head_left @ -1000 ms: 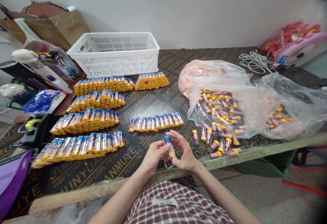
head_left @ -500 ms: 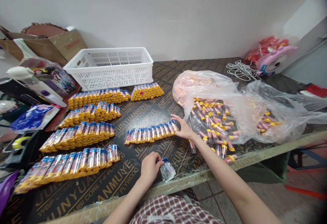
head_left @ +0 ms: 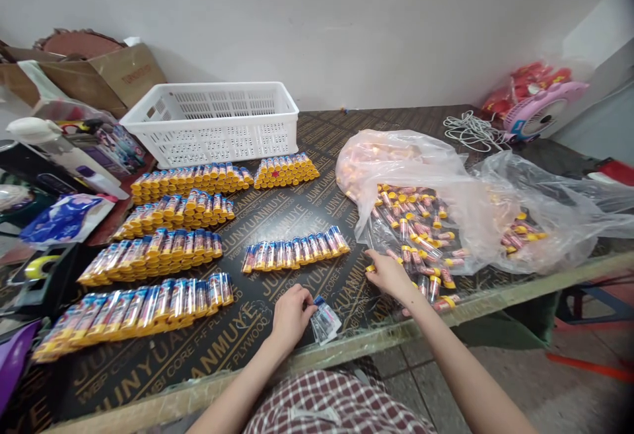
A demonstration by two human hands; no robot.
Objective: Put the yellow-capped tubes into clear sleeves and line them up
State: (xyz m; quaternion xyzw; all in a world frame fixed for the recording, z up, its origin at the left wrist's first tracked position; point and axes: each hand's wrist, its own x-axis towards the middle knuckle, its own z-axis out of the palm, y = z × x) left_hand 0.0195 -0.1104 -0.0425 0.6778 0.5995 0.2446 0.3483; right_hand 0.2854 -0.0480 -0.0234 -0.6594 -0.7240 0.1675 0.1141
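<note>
My left hand (head_left: pixel 292 315) is closed on the top edge of a small fan of clear printed slips (head_left: pixel 325 323) near the table's front edge. My right hand (head_left: pixel 387 274) is closed with thumb and forefinger at a yellow-capped tube, mostly hidden, beside the loose pile. Yellow-capped tubes with pink labels (head_left: pixel 419 229) spill from a clear plastic bag (head_left: pixel 421 150). Between the hands and the basket lies a single row of tubes with blue tops and yellow bases (head_left: pixel 296 253). Stacked rows of similar tubes (head_left: pixel 158 305) stand at the left.
A white plastic basket (head_left: pixel 218 140) stands at the back by the wall. At the far left are a cardboard box (head_left: pixel 123 74), a white-capped bottle (head_left: pixel 37 131) and a tape dispenser (head_left: pixel 47 289). A coiled cable (head_left: pixel 473 131) and pink fan (head_left: pixel 539 117) lie back right.
My right hand has left the right end of the single row and moved right and down to the loose tubes. My left hand stays at the slips. The view has shifted slightly.
</note>
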